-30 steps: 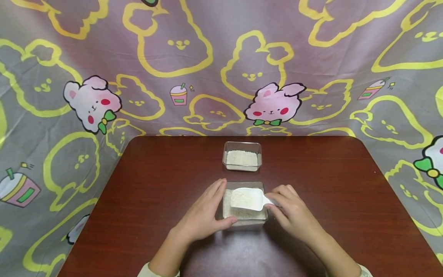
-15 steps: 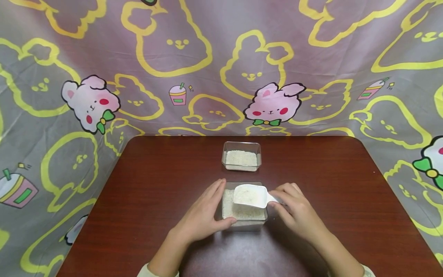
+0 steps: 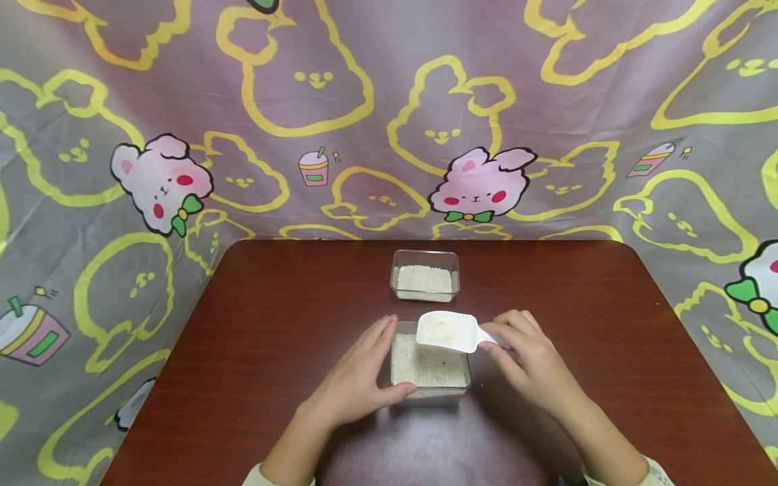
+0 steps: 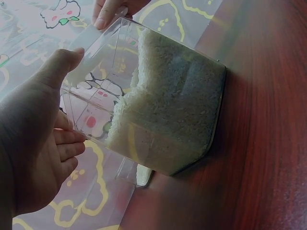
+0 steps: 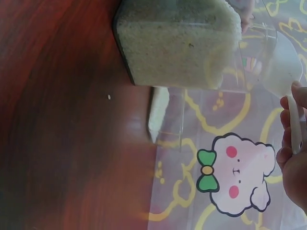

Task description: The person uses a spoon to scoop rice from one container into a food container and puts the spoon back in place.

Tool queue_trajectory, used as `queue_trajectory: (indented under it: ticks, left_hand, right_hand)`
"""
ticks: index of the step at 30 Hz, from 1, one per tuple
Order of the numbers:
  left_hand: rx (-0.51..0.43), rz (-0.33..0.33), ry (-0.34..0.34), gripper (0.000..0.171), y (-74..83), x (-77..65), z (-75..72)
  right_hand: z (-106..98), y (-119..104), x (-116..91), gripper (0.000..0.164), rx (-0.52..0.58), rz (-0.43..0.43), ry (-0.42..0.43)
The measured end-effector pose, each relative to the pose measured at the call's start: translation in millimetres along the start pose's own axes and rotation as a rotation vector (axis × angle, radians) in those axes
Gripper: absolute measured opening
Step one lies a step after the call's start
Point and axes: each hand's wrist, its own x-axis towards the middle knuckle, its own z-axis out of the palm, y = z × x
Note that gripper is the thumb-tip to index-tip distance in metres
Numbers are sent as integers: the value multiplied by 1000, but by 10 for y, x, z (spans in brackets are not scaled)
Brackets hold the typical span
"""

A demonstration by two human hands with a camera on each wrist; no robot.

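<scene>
In the head view a tall clear plastic container (image 3: 430, 397) stands near the table's front, filled well up with white rice (image 3: 425, 370). My left hand (image 3: 358, 374) holds its left side, thumb along the near rim and fingers along the left wall. The left wrist view shows that thumb at the rim of the container (image 4: 165, 100), fingers on the other side. My right hand (image 3: 527, 358) grips the handle of a white scoop (image 3: 448, 331), which carries rice level above the container's far right part. In the right wrist view, fingers curl round the scoop's handle (image 5: 293, 124).
A shallower clear box (image 3: 425, 295) with a layer of rice stands behind the tall container. A single rice grain (image 5: 109, 97) lies on the dark red-brown table (image 3: 292, 304). A patterned curtain (image 3: 377, 135) surrounds the table's back and sides.
The loaded scoop in my right hand has risen and moved away from me and slightly right, uncovering more of the container's rice. My left hand has stayed put.
</scene>
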Motion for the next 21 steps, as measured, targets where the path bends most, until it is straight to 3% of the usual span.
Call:
queue_trajectory:
  ticks: [8,18,21]
  left_hand:
    - [-5,1,-2,104,-6,3,6]
    - [0,-5,-4,105,-11,3,10]
    - [4,-8,-7,105,-8,4,8]
  right_hand:
    - [-32,15,40,28,-12,22,-3]
    - [-62,30,134,30,1,-38,49]
    - [-89,41,172,30,-9,-6,31]
